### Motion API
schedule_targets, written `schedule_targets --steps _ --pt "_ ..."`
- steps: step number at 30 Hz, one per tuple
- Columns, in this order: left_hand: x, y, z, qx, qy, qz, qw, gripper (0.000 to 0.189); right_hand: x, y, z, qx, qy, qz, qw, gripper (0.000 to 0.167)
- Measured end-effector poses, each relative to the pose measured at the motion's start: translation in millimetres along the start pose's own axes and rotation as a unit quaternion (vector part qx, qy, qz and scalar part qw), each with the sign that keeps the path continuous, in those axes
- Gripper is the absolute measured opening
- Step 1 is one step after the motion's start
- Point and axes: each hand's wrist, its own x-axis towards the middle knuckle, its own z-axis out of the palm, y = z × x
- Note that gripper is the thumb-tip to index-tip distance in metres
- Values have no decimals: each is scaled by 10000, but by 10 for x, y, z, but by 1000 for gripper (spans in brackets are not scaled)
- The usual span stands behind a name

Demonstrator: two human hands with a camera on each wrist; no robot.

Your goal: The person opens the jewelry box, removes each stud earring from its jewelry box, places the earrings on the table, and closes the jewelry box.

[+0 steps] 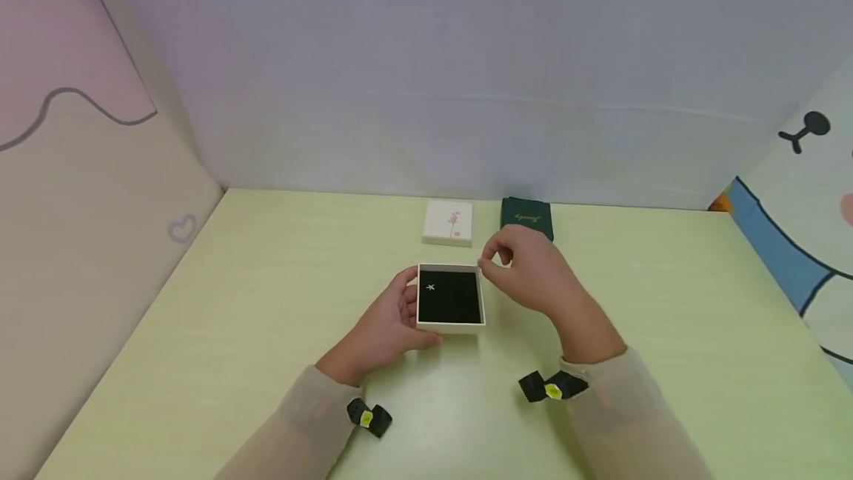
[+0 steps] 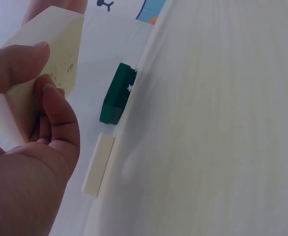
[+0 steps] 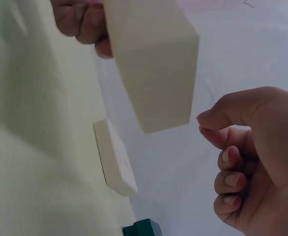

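My left hand (image 1: 393, 321) holds a small white open box (image 1: 451, 329) by its left side, thumb at the front. Black lining (image 1: 453, 302) fills the box, and a tiny silver star-shaped piece of jewelry (image 1: 430, 287) lies on it near the upper left. My right hand (image 1: 526, 269) is at the box's far right corner, thumb and forefinger tips pinched together. In the right wrist view a tiny thin bit shows at those fingertips; I cannot tell what it is. The other fingers of that hand are curled in.
At the table's back lies a flat white box lid (image 1: 448, 221) printed with a pink flower. To its right is a dark green jewelry box (image 1: 526, 215) with gold lettering, partly behind my right hand. A pale wall panel (image 1: 466, 80) rises directly behind them.
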Motion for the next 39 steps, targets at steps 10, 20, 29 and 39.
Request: schedule_targets --steps 10,20,29,39 --pt "4 15 -5 -84 -8 3 10000 103 191 129 -8 -794 -263 -182 9963 9" --pt "35 2 -17 -127 -35 39 9999 102 424 276 113 -1626 -741 -514 9826 9" --pt "57 3 -7 -96 -57 63 9999 103 585 310 321 -1496 -1126 -215 9821 10" --pt "75 6 9 -67 -113 67 9999 101 657 348 450 -1609 -1284 -10 9786 6"
